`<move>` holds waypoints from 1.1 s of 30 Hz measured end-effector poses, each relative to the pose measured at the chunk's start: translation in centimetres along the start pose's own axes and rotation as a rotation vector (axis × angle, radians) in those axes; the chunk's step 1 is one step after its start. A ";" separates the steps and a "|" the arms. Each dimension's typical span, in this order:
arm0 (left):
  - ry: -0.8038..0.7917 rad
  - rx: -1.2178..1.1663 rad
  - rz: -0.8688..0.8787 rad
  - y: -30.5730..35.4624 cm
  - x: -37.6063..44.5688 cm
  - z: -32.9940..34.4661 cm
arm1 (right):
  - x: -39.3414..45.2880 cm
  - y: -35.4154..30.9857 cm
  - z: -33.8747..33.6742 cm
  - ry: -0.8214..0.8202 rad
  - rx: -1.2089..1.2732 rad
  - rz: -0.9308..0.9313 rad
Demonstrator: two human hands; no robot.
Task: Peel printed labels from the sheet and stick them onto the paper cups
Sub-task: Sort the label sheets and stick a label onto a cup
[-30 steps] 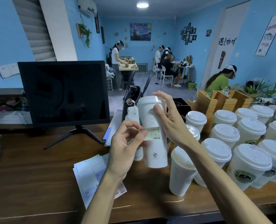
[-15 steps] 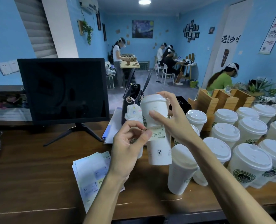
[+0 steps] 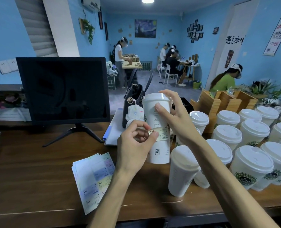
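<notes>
Right hand (image 3: 174, 119) grips the cup (image 3: 157, 129) near its lid, thumb on the front wall, holding it upright above the desk (image 3: 29, 170) so the bare side faces the person. Left hand (image 3: 136, 145) pinches the label (image 3: 159, 134) at its left end, pressing it onto the cup's mid-wall. Label's long axis runs roughly horizontal across the cup, print facing out. Sheets (image 3: 93, 180) lie flat on the desk at lower left.

Blue-walled café room (image 3: 169, 25) under a round ceiling light (image 3: 147, 0), with a dark wooden counter (image 3: 29, 162), black monitor (image 3: 64, 89), Starry Night print (image 3: 145, 28) and grey floor (image 3: 153, 89).
</notes>
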State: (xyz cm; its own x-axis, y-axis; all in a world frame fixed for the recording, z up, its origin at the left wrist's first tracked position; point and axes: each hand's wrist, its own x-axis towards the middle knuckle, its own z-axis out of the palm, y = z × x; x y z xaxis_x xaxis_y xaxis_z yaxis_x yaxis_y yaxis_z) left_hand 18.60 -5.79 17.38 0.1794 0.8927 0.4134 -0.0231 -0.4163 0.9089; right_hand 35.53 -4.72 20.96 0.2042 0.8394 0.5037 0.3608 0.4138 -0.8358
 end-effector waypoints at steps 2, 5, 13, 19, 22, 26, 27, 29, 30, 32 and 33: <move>-0.001 0.007 0.005 -0.1 0.1 0.1 | 0.0 0.0 -0.1 -0.008 0.007 0.008; -0.002 0.042 0.038 -0.1 0.3 0.2 | 0.0 0.2 -0.2 -0.014 0.008 0.018; -0.059 0.025 0.033 -0.7 1.2 1.1 | 0.3 0.5 0.5 0.037 0.061 0.033; -0.019 -0.037 0.019 -0.7 1.5 1.9 | 0.5 0.3 0.9 0.048 0.049 0.021; -0.048 -0.111 -0.021 -1.1 1.6 1.7 | 0.2 0.4 0.8 0.008 0.016 0.007; -0.033 -0.176 -0.015 -1.3 1.6 1.7 | -0.9 0.4 0.4 -0.143 -0.072 -0.016; -0.020 -0.198 -0.013 -1.1 1.6 1.7 | -1.1 0.5 0.4 -0.172 -0.097 -0.033; 0.003 -0.229 -0.021 -0.9 1.8 1.8 | -1.5 0.8 0.6 -0.190 -0.101 -0.049; 0.007 -0.239 -0.024 -0.7 2.0 1.8 | -1.6 1.0 0.6 -0.185 -0.085 -0.045; 0.002 -0.271 -0.036 -0.6 2.1 1.8 | -1.5 1.1 0.5 -0.170 -0.065 -0.064; -0.008 -0.298 -0.044 -0.6 2.1 1.8 | -1.5 1.1 0.5 -0.169 -0.059 -0.077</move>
State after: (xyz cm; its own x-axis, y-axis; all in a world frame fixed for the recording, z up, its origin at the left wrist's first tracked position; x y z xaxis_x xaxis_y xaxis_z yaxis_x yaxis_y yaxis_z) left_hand 20.80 -4.03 17.64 0.1942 0.9068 0.3742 -0.3029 -0.3074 0.9021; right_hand 35.18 -5.38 19.16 0.0200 0.8552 0.5179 0.4232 0.4620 -0.7794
